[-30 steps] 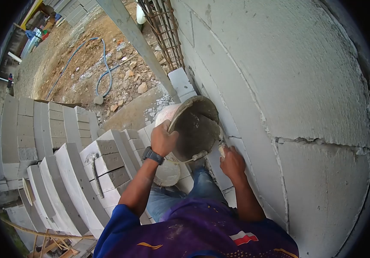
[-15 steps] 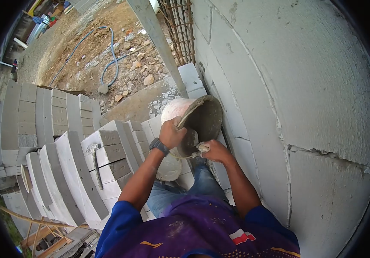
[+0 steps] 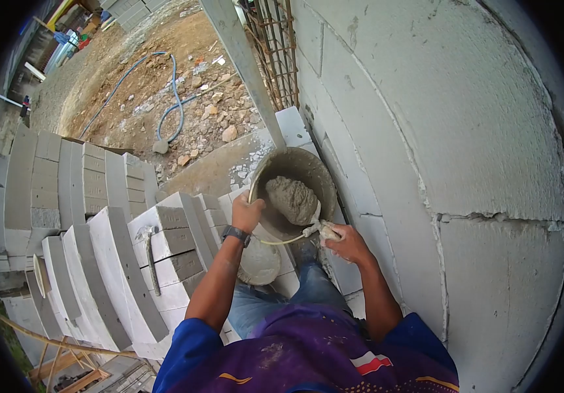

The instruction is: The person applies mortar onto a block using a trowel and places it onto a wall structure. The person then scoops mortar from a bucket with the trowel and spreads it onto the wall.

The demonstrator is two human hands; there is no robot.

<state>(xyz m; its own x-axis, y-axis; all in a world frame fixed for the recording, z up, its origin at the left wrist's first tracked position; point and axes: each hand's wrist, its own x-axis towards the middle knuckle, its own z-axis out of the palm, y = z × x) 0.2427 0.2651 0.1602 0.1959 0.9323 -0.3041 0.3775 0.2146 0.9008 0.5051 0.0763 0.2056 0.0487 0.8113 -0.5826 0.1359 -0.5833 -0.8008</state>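
Note:
My left hand (image 3: 248, 213) is closed on the left rim of a mortar-caked bucket (image 3: 323, 175), a watch on its wrist. The bucket's mouth tips up toward me. Inside it a heap of wet grey mortar (image 3: 290, 198) covers most of a trowel's blade. My right hand (image 3: 346, 243) grips the handle of this trowel (image 3: 314, 224) near the lower right rim. The bucket's thin wire handle (image 3: 282, 242) hangs across the near side. Just below the bucket is a round, pale, mortar-smeared container or lid (image 3: 259, 263); which one I cannot tell.
A block wall (image 3: 491, 150) rises close on my right. Stacked pale blocks (image 3: 121, 262) fill the left, with a hammer-like tool (image 3: 151, 255) on them. A slanted post (image 3: 246, 62) and rebar cage (image 3: 275, 52) stand ahead. A blue hose (image 3: 176, 78) lies on rubble.
The bucket has turned from lying steeply on its side to a more upright tilt. The trowel has come up loaded with mortar, and my right hand has moved slightly right and down.

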